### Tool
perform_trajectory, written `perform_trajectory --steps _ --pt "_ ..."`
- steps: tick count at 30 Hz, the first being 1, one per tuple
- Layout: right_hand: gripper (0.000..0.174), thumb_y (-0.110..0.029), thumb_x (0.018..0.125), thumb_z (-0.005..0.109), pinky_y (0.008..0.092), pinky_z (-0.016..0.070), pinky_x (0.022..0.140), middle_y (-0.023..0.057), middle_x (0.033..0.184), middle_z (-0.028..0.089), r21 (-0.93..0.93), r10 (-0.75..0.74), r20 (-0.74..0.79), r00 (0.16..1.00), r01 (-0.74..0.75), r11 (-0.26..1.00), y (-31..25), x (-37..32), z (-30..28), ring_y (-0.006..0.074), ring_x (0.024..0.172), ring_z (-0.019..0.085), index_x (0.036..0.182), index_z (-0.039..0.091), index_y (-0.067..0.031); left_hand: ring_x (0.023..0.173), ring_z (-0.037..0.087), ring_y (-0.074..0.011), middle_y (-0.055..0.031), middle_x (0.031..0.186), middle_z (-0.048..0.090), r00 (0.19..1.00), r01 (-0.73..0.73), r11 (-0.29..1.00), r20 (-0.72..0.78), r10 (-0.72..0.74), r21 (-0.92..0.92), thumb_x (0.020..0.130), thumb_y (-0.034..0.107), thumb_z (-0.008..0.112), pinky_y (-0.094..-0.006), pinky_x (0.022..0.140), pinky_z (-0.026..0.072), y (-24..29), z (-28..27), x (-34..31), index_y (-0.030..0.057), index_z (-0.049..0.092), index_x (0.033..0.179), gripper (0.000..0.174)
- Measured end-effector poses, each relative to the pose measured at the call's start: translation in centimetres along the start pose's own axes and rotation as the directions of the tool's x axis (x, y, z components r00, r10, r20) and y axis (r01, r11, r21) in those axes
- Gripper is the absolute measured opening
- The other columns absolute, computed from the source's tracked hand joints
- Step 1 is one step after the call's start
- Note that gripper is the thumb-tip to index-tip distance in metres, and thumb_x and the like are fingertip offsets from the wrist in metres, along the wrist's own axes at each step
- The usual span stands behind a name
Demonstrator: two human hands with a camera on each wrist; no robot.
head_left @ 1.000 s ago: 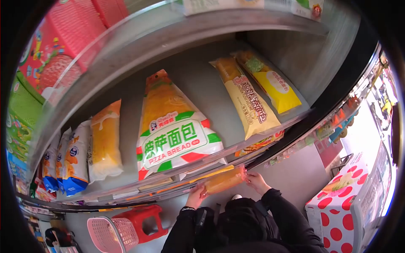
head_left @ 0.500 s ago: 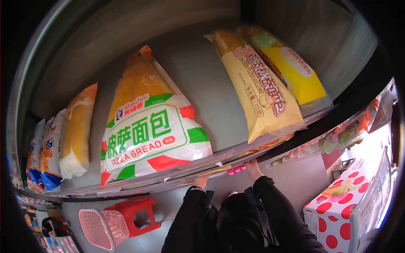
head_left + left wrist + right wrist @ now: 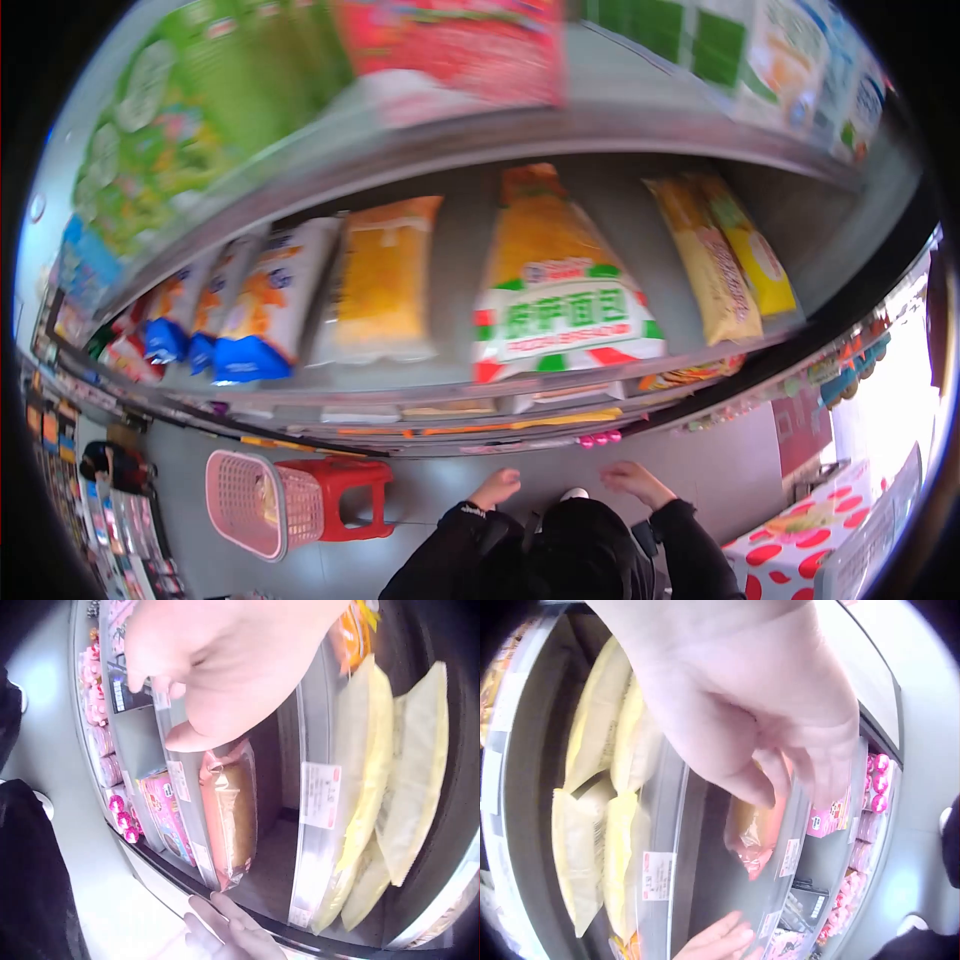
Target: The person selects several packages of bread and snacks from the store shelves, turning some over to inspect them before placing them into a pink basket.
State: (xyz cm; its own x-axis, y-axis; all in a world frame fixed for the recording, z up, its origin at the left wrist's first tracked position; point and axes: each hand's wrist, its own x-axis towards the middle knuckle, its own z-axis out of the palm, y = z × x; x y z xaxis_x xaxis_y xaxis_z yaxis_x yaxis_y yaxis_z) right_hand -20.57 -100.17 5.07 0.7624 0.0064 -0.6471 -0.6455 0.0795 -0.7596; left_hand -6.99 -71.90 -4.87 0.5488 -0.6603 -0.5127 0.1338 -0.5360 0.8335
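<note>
A long bread roll in clear and pink wrapping (image 3: pixel 230 810) lies on a lower shelf in the left wrist view. Above its upper end is my left hand (image 3: pixel 232 667), thumb and fingers loosely bent around nothing. My right hand (image 3: pixel 236 934) is by the shelf edge near the roll's other end. The right wrist view has my right hand (image 3: pixel 757 697) in front of the same roll (image 3: pixel 754 832), fingers relaxed and bent, and my left hand (image 3: pixel 720 941) at the bottom. In the head view both hands, left (image 3: pixel 497 488) and right (image 3: pixel 638 483), are empty and apart.
Pizza bread (image 3: pixel 565 320) and other packaged breads stand on the upper shelf. Pale yellow packs (image 3: pixel 364 802) fill a neighbouring shelf. A pink basket (image 3: pixel 245 500), a red stool (image 3: pixel 355 495) and a dotted box (image 3: pixel 800 540) are on the floor side.
The roll was between both hands a second ago; now it lies on the lower shelf, released. Both hands have come back from the shelf toward the body. The head view has shifted left.
</note>
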Motion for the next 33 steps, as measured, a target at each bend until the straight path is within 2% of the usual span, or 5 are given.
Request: perform_trajectory --steps 4,9,17,22,33 --pt "0.028 -0.018 0.078 0.054 0.0237 0.0438 0.069 0.0067 0.088 0.057 -0.307 -0.17 -0.091 0.981 0.134 0.942 -2.0 -2.4 4.1 0.0123 0.077 0.054 0.099 0.052 0.0007 0.08 0.053 -0.0134 -0.0077 0.091 0.055 0.984 0.176 0.943 0.03 -0.174 -0.283 0.075 0.014 0.052 -0.0247 0.07 0.0425 0.6 -4.3 -7.8 -0.0032 0.044 0.109 0.039" --pt "0.028 -0.015 0.077 0.054 0.0267 0.044 0.072 0.0094 0.089 0.058 -0.406 -0.245 -0.061 0.968 0.2 0.892 -7.9 -3.9 12.5 0.0159 0.081 0.056 0.099 0.051 0.0012 0.085 0.053 -0.0154 -0.0109 0.095 0.054 0.972 -0.021 0.884 -0.216 -0.091 -0.467 0.077 0.014 0.051 -0.0258 0.074 0.0414 1.2 -9.2 -15.7 -0.0034 0.047 0.104 0.032" --pt "0.029 -0.015 0.075 0.053 0.0306 0.0439 0.074 0.0122 0.094 0.056 -0.513 -0.279 0.132 0.951 0.306 0.802 -14.1 -4.3 27.5 0.0207 0.084 0.056 0.101 0.05 -0.0005 0.078 0.05 -0.0106 -0.0064 0.09 0.054 0.963 -0.144 0.928 -0.264 0.051 -0.345 0.079 0.013 0.048 -0.0224 0.071 0.0403 -1.2 -16.0 -22.5 -0.001 0.045 0.106 0.03" --pt "0.028 -0.016 0.074 0.052 0.0335 0.0434 0.071 0.0146 0.095 0.054 -0.737 -0.405 0.105 0.908 0.345 0.581 -14.5 -6.0 32.7 0.028 0.083 0.055 0.099 0.051 -0.0027 0.076 0.05 -0.0101 -0.0046 0.087 0.054 0.977 -0.072 0.935 -0.211 -0.003 -0.347 0.079 0.014 0.048 -0.0221 0.068 0.0403 -3.4 -18.7 -24.7 -0.0002 0.046 0.106 0.031" --pt "0.027 -0.013 0.073 0.054 0.0323 0.0428 0.071 0.0136 0.094 0.054 -0.704 -0.329 0.027 0.944 0.252 0.664 -11.3 -8.9 37.1 0.0255 0.083 0.055 0.098 0.052 -0.0023 0.069 0.051 -0.0101 -0.0056 0.078 0.054 0.928 -0.071 0.897 -0.359 -0.1 -0.435 0.076 0.012 0.048 -0.0219 0.062 0.0409 -10.0 -20.7 -31.1 -0.0033 0.048 0.102 0.03"
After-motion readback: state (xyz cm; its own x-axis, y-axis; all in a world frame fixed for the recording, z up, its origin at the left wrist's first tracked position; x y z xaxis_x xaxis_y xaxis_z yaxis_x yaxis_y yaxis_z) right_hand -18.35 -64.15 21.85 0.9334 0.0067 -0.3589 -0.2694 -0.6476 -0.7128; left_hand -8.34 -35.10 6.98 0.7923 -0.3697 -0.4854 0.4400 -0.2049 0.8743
